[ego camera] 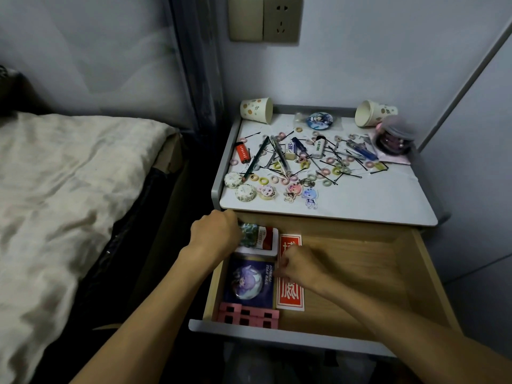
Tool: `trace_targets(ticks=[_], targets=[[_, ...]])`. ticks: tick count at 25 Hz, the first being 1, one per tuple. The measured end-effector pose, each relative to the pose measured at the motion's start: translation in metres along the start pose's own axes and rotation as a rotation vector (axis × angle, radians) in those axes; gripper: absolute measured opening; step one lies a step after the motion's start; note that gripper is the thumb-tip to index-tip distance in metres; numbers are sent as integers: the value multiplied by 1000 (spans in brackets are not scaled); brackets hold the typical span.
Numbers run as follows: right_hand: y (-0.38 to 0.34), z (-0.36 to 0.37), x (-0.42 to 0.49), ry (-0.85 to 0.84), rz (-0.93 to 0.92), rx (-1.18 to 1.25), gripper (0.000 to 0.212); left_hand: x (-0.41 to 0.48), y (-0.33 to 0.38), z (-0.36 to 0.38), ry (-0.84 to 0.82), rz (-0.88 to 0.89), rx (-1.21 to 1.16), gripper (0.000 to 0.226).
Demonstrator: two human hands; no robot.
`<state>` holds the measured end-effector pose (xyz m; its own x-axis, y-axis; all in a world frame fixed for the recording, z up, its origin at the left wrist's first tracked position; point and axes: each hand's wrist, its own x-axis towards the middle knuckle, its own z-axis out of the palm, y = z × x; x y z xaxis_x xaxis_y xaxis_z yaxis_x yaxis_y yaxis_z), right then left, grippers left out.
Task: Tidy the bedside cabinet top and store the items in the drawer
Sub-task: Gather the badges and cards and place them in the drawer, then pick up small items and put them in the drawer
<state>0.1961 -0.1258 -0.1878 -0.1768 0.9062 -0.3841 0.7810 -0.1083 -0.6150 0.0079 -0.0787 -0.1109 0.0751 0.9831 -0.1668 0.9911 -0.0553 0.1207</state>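
The cabinet top is covered with clutter: two paper cups are tipped on their sides at the back corners, and a round badge is laid between them. A red lighter, a pencil, a blue lighter, pastel hair ties and black hairpins are scattered across the middle. Acrylic keychains are lined up near the front edge, and a blurred round jar is set at the right. A bed is seen to the left.

Below, the drawer is pulled out. Along its left side a white and red packet, a purple badge card, a red card and a pink rack are stored; the right part is bare wood.

The left hand is reached into the back left corner, knuckles up, its fingers curled round a green patterned item on the packet. The right hand is lowered over the red card, fingers curled at the seam with the purple card; whether anything is pinched cannot be told.
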Motion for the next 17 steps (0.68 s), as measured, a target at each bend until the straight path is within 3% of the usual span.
trace_targets(ticks=[4, 6, 10, 14, 17], targets=[[-16, -49, -11, 100, -182, -64, 11, -6, 9, -18, 327, 82, -148, 20], [-29, -74, -9, 215, -274, -76, 5, -1, 12, -30, 394, 124, -257, 23], [-46, -111, 14, 476, -347, -161, 20, 20, 19, -39, 285, 153, -185, 43], [-57, -108, 47, 390, -378, -342, 47, 42, 16, -38, 270, 156, -86, 45], [-61, -101, 66, 347, -411, -414, 46, 62, 8, -42, 278, 175, 92, 54]])
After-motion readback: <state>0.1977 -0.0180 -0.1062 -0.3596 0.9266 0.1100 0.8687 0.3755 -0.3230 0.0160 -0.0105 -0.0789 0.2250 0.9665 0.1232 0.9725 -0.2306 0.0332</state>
